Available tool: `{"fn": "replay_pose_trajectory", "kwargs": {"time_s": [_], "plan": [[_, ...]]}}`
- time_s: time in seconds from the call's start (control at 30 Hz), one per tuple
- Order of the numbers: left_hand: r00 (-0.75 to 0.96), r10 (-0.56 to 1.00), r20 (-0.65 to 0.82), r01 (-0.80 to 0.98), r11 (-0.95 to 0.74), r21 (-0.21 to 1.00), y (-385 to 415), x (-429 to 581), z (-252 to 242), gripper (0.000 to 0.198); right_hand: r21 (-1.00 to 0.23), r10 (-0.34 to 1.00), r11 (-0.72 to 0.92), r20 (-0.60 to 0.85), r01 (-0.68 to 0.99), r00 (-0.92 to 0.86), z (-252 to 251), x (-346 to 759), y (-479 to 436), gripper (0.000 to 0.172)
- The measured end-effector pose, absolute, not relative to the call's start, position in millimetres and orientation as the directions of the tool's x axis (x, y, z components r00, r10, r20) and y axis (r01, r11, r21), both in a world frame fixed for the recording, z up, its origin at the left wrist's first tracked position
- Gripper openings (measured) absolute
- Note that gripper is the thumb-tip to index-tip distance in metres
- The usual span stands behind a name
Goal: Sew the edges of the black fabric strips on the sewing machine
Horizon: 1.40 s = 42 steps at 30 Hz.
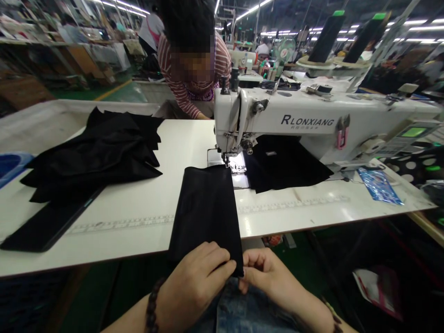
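A black fabric panel (208, 208) runs from under the needle area of the white sewing machine (312, 111) down over the table's front edge. My left hand (199, 275) lies on the panel's lower end, fingers bent and pressed together on the cloth near its right corner. At that same corner my right hand (263, 273) pinches the fabric edge between thumb and fingers. The presser foot (227, 159) stands at the panel's top right corner, beside a lit metal plate. Whether the foot is down on the cloth I cannot tell.
Black fabric pieces (104, 148) are heaped on the left of the white table (138, 236). More black fabric (284, 162) lies under the machine arm. A blue packet (379, 185) is at the right. Across the table, a person in a striped top (178, 88) leans forward.
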<state>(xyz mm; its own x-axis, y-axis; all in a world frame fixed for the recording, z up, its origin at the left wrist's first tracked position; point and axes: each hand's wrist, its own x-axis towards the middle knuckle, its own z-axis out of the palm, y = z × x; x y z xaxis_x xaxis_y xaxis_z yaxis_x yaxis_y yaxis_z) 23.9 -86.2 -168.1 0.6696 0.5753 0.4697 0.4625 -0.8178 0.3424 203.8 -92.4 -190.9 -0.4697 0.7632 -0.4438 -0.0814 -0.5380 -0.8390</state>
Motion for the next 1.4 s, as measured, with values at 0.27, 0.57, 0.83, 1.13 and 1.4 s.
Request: {"fn": "replay_pose_trajectory", "kwargs": {"time_s": [0.27,0.57,0.83,1.13,1.4], "plan": [[0.69,0.554,0.467,0.466,-0.833,0.298,-88,23,-170,0.023,-0.849,0.763,-0.523,-0.427,-0.074,-0.485,-192,205,-92,0.031],[0.712,0.524,0.468,0.462,-0.851,0.25,-85,27,-165,0.026,-0.839,0.745,-0.543,-0.461,-0.036,-0.483,-191,206,-92,0.028],[0.76,0.47,0.449,0.423,-0.882,0.208,-83,27,-164,0.024,-0.821,0.719,-0.567,-0.458,-0.061,-0.523,-188,208,-90,0.032],[0.716,0.463,0.522,0.417,-0.884,0.213,-84,25,-160,0.019,-0.949,0.891,0.05,-0.098,0.31,-0.443,-181,223,-95,0.023],[0.715,0.447,0.537,0.416,-0.89,0.186,-85,27,-159,0.019,-0.364,0.599,0.799,0.424,0.478,-0.679,-164,230,-97,0.016]]}}
